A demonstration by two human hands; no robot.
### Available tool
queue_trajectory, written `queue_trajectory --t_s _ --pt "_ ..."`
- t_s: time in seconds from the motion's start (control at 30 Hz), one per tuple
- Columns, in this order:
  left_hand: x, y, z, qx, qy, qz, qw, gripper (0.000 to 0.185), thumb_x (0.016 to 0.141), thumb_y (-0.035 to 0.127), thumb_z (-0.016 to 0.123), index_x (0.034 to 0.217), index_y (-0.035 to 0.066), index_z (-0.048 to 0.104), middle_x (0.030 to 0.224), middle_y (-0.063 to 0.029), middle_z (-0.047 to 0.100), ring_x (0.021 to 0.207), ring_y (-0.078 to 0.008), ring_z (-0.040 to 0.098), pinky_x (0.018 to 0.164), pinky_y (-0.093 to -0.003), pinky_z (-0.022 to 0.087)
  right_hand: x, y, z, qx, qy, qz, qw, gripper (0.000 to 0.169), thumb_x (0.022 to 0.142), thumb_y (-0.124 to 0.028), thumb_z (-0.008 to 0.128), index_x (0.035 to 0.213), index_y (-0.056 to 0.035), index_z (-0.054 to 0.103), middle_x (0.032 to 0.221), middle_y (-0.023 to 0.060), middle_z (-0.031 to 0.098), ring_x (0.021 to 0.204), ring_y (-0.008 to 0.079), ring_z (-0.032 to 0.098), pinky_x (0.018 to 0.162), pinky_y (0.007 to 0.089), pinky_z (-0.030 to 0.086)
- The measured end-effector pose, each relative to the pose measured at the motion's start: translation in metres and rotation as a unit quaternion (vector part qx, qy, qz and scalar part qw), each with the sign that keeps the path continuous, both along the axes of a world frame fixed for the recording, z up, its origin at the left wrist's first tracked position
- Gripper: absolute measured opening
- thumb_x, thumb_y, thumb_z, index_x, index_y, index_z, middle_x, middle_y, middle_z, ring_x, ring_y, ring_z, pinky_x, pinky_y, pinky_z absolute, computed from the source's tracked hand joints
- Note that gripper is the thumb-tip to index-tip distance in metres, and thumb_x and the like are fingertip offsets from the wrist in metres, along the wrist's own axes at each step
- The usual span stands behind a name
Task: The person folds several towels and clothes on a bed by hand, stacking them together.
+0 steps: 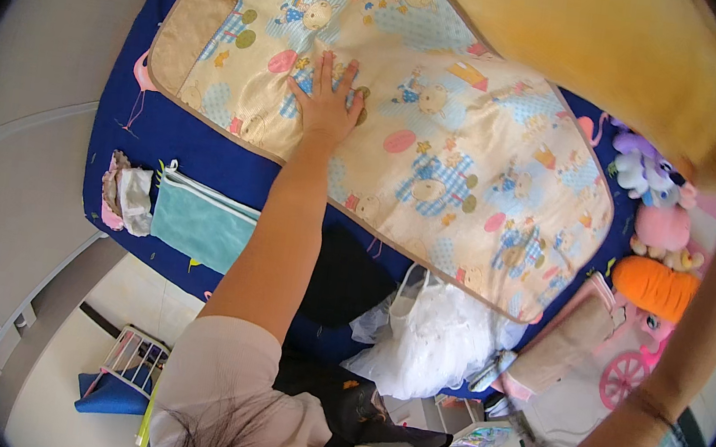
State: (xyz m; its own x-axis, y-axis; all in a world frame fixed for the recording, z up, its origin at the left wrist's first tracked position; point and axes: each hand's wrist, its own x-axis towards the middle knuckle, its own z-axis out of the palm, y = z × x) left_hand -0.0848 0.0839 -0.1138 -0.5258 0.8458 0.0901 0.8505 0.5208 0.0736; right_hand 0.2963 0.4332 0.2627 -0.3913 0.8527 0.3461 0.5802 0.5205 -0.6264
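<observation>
My left hand (332, 104) lies flat with spread fingers on a cream satin-like mat (433, 146) printed with cartoon animals and edged in brown. Nothing is held in that hand. From the right rim, my right arm (681, 353) reaches up to a raised yellow plush cloth (589, 51), which is blurred and close to the camera. The cloth hangs from my right hand, whose fingers are mostly hidden at the rim. Part of the mat's far side is covered by this cloth. Beneath the mat is a navy sheet (223, 132) with flamingos.
Near the bed's front edge lie a folded teal cloth (202, 222), a black item (348, 279) and a white tulle dress (435, 335). Plush toys, including an orange carrot (652, 287), line the right side beside a rolled beige-pink cloth (563, 343). A white rack (134, 360) stands lower left.
</observation>
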Motion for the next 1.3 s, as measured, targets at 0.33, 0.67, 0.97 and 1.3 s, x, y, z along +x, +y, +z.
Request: queue_trajectory --t_s 0.33,0.67,0.97,1.3 --pt "0.002 -0.045 0.046 -0.164 -0.152 -0.036 0.974 0.062 0.09 0.042 0.045 0.146 0.028 0.022 0.154 -0.0105 0.007 0.142 -0.0265 0.009 0.098 -0.0741 0.012 0.4 -0.404 0.187 0.234 -0.242 -0.333 0.881 0.05 0.078 -0.02 0.069 0.124 -0.0069 0.053 0.115 0.0081 0.062 0.095 0.0187 0.06 0.083 0.0309 0.047" --pt "0.069 -0.292 0.063 -0.051 -0.244 -0.102 0.963 0.058 0.088 0.025 0.055 0.14 0.011 0.032 0.148 -0.0194 0.019 0.135 -0.0364 0.023 0.106 -0.0537 0.022 0.299 -0.568 -0.026 0.003 -0.218 -0.424 0.879 0.044 0.074 -0.007 0.067 0.116 -0.0019 0.054 0.114 0.0148 0.06 0.099 0.0266 0.061 0.082 0.0373 0.049" --pt "0.032 -0.215 0.047 0.278 -0.652 0.276 0.649 0.062 0.086 0.024 0.061 0.138 0.004 0.034 0.139 -0.014 0.035 0.13 -0.0291 0.032 0.104 -0.045 0.03 0.264 -0.603 -0.292 -0.279 -0.143 -0.226 0.922 0.016 0.082 -0.01 0.056 0.094 -0.0009 0.061 0.087 0.0134 0.063 0.077 0.0313 0.06 0.07 0.0388 0.048" --pt "-0.157 -0.144 0.045 0.441 -0.63 0.399 0.499 0.047 0.088 0.024 0.06 0.128 0.004 0.044 0.117 -0.0113 0.049 0.1 -0.025 0.057 0.082 -0.0341 0.053 0.288 -0.378 -0.425 -0.509 0.543 -0.446 0.497 0.05 0.082 -0.038 0.067 0.117 -0.0076 0.048 0.09 0.0098 0.049 0.081 0.0215 0.05 0.066 0.0334 0.049"
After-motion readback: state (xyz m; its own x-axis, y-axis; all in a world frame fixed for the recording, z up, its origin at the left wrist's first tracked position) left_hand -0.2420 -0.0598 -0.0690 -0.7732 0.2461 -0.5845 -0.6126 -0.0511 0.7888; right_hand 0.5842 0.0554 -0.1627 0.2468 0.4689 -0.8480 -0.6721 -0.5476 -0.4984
